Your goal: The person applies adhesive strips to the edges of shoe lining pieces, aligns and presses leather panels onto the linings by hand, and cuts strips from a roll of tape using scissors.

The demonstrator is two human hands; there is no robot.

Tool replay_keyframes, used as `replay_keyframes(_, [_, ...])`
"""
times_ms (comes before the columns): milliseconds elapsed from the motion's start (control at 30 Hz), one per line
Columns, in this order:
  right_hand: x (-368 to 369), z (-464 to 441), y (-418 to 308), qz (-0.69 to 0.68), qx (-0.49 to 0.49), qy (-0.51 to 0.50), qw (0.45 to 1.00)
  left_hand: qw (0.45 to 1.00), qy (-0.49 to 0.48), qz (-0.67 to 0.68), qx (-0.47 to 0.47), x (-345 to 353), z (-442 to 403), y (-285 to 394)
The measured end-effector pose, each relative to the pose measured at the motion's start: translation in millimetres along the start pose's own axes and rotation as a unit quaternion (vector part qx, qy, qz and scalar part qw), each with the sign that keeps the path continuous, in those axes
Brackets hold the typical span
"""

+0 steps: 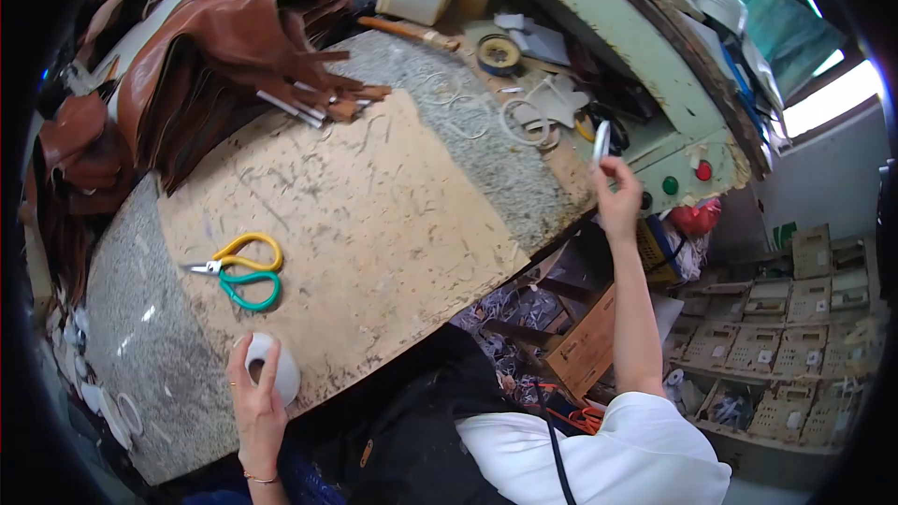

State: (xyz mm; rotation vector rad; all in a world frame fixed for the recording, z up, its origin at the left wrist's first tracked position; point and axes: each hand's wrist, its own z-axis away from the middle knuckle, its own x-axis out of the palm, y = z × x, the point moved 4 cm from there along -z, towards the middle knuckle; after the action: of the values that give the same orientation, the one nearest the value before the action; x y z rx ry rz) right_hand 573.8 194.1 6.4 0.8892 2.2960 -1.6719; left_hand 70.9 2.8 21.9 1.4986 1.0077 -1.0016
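Observation:
My left hand [259, 404] is at the front left edge of the board, its fingers closed round a white roll [285, 376] with a hole in its middle. Out to the right, my right hand [617, 198] pinches a thin white ring [601, 143], seen nearly edge-on, above the table's right corner. Scissors [245, 269] with one yellow and one green handle lie on the worn tan board [365, 224], blades pointing left.
Brown leather pieces [215, 47] are heaped at the back left. A tape roll [499, 54], white rings [526, 122] and a wooden-handled tool [409, 33] lie at the back, beside a green metal housing [599, 19] with buttons. Crates [786, 346] stand at right.

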Motion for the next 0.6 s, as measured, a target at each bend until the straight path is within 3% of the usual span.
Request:
replay_keyframes(33, [13.1, 2.0, -17.6, -0.14, 0.04, 0.017, 0.989, 0.998, 0.032, 0.053, -0.028, -4.8, -0.4, 7.1])
replay_keyframes(100, [61.9, 19.0, -75.3, -0.323, 0.056, -0.091, 0.94, 0.978, 0.104, 0.149, -0.101, -12.9, -8.3, 23.2])
replay_keyframes(167, [120.9, 53.1, -108.7, -0.427, 0.105, -0.216, 0.872, 0.967, 0.09, 0.229, -0.066, -16.0, -21.8, 42.6])
replay_keyframes(233, [170.0, 89.8, -142.9, -0.476, 0.176, -0.32, 0.8, 0.911, 0.121, 0.382, -0.092, -6.8, -38.6, 60.6])
replay_keyframes(300, [200.7, 120.6, -163.9, -0.49, 0.197, -0.374, 0.763, 0.856, 0.111, 0.491, -0.121, -3.7, -45.2, 69.5])
replay_keyframes(467, [228.1, 155.3, -185.0, -0.55, 0.207, -0.485, 0.647, 0.875, 0.131, 0.457, -0.089, -0.6, -22.5, 57.7])
replay_keyframes(600, [221.4, 158.4, -199.7, -0.532, 0.074, -0.614, 0.578, 0.881, 0.104, 0.453, -0.093, -5.9, -1.8, 63.4])
